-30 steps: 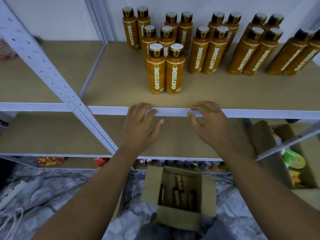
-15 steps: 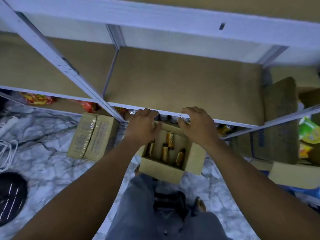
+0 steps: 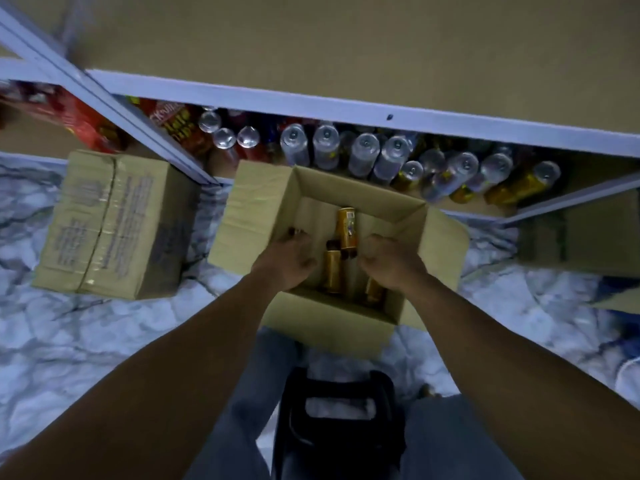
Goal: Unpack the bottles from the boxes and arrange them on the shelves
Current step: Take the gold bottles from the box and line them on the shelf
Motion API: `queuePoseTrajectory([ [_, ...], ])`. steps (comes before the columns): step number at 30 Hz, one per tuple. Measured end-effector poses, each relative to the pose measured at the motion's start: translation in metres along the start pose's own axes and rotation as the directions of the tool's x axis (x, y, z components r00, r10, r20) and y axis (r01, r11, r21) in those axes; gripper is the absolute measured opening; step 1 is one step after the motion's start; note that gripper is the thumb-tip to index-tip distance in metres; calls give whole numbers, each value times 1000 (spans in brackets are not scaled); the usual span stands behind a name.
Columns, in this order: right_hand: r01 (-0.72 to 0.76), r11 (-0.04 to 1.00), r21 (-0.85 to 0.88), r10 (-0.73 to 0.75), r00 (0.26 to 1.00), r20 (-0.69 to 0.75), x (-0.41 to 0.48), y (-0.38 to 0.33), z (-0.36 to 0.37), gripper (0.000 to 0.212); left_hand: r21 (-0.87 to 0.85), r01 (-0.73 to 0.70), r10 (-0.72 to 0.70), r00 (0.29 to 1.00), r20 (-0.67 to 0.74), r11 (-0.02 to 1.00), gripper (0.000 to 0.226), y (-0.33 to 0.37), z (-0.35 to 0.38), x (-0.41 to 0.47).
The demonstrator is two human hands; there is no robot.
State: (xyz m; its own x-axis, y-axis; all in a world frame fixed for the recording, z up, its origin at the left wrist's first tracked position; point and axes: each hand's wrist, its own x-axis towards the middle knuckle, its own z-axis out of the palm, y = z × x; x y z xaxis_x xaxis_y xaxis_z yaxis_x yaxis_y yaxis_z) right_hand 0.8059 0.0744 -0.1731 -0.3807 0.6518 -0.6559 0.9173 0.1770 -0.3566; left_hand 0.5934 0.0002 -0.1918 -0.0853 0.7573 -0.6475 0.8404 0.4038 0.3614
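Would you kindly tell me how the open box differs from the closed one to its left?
The open box, flaps spread, shows orange bottles; the closed box is shut, print on top. The left hand and right hand reach into the open box, not the closed box. Both are cardboard on the floor.

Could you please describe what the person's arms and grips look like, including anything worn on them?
The left arm and right arm are bare up to the picture's edge; no sleeves show. The left grip and right grip wear no gloves, and no watch or band shows on either wrist. Rings cannot be made out.
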Motion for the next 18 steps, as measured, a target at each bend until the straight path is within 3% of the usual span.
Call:
queuePoseTrajectory([
  [4, -65, 987, 148, 68, 997, -19, 62, 25, 64, 46, -116, 103, -104, 994, -9, 988, 72, -33, 53, 58],
  [9, -97, 922, 375, 136, 988, -80, 122, 44, 113, 72, -318, 223, -252, 966, -52, 921, 78, -52, 96, 111],
  [14, -129, 829, 545, 220, 970, -104, 165, 59, 135, 75, -397, 224, -271, 960, -66, 890, 89, -58, 117, 155],
  [18, -174, 750, 639, 261, 964, -44, 184, 63, 150, 79, -382, 214, -293, 942, -161, 899, 88, -61, 126, 178],
])
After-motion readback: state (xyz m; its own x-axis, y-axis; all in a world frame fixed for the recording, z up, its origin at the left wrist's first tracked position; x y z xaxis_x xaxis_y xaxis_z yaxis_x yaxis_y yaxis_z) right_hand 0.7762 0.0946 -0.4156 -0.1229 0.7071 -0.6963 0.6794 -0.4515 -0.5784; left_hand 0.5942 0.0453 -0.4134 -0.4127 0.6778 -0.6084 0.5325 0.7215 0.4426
